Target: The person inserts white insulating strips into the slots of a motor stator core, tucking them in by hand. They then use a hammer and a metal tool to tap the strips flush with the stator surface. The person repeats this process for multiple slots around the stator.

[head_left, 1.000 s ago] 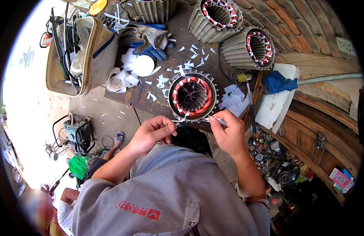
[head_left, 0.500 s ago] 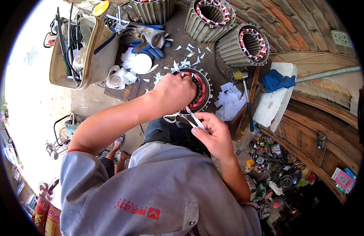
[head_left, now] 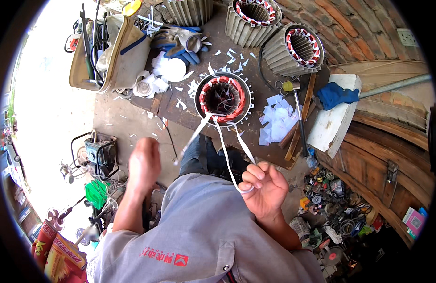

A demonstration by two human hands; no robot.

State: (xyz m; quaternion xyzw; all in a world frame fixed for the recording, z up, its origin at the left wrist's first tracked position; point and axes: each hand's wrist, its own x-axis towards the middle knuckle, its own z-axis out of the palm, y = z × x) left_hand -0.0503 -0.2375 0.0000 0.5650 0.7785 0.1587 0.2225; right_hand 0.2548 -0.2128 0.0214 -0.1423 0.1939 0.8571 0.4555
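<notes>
White tape (narrow, curving): ring-shaped red coil to right hand.

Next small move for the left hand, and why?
Probably reach for the left strand of white tape: it trails from the stator, its blurred end seemingly apart from the left hand, while the right hand holds tape.

Workshop: wound motor stators on worn bench, hammer, heaped machine parts.
</notes>
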